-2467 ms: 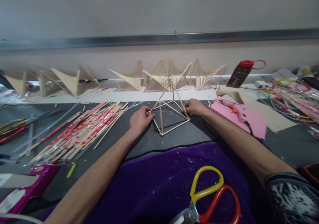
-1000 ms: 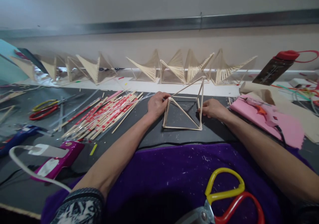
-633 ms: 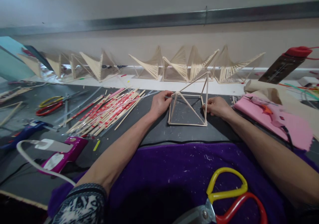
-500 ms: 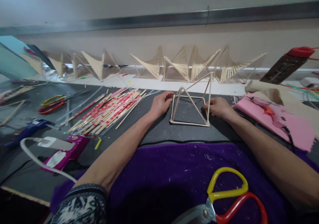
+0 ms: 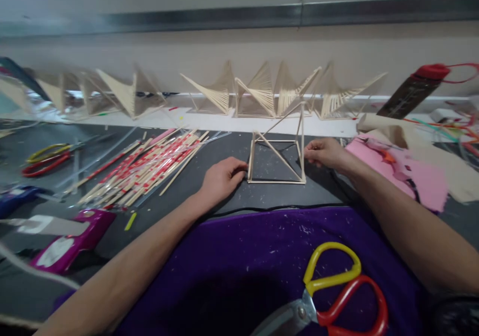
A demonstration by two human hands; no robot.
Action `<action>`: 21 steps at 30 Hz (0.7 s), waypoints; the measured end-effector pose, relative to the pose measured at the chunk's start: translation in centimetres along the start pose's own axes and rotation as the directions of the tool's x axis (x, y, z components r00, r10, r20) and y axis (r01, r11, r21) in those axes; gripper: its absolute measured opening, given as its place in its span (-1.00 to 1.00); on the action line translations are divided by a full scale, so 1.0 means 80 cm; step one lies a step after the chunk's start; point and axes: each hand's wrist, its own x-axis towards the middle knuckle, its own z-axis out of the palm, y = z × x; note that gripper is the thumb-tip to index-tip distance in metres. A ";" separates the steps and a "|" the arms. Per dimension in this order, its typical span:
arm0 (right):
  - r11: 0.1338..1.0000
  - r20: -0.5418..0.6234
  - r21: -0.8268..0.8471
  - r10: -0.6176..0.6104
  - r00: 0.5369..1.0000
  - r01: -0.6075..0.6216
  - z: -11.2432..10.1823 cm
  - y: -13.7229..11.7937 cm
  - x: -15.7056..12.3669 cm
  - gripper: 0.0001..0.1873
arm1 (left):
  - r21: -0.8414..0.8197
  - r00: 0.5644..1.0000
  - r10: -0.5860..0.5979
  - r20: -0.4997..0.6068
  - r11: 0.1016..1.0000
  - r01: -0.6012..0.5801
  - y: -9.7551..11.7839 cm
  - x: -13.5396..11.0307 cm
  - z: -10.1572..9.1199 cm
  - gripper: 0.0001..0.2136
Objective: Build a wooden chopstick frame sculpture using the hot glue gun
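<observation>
One pale frame [image 5: 279, 156] of thin sticks, four-sided below, two-peaked above

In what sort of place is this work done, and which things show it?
Probably a craft or model-making workshop: a row of curved stick models stands at the back, an open stick frame is in front, and a pink glue gun lies nearby.

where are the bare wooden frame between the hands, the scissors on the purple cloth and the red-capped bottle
Wooden frame [image 5: 277, 155]: head view, on its slanting front stick.
Scissors [image 5: 301, 312]: head view, on the metal pivot.
Bottle [image 5: 410, 94]: head view, on its dark body.
</observation>
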 end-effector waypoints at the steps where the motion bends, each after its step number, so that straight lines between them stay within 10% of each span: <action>1: 1.000 0.003 -0.006 0.004 1.000 -0.004 -0.007 -0.004 -0.005 -0.87 | 0.019 0.999 0.030 -0.012 0.999 -0.030 -0.002 0.002 0.003 -0.81; 7: 0.979 0.136 -0.189 -0.051 0.989 0.076 -0.043 0.001 -0.039 -0.84 | 0.097 0.983 0.175 -0.045 0.981 -0.170 -0.017 0.019 0.010 -0.70; 13: 0.812 0.277 -0.440 -0.283 0.918 0.383 -0.022 0.011 -0.065 -0.70 | 0.095 0.969 0.245 -0.016 0.965 -0.242 -0.020 0.030 0.014 -0.63; 21: 0.722 0.064 -0.629 -0.320 0.945 0.287 -0.032 0.013 -0.065 -0.85 | 0.108 0.952 0.306 0.008 0.946 -0.305 -0.024 0.030 0.016 -0.65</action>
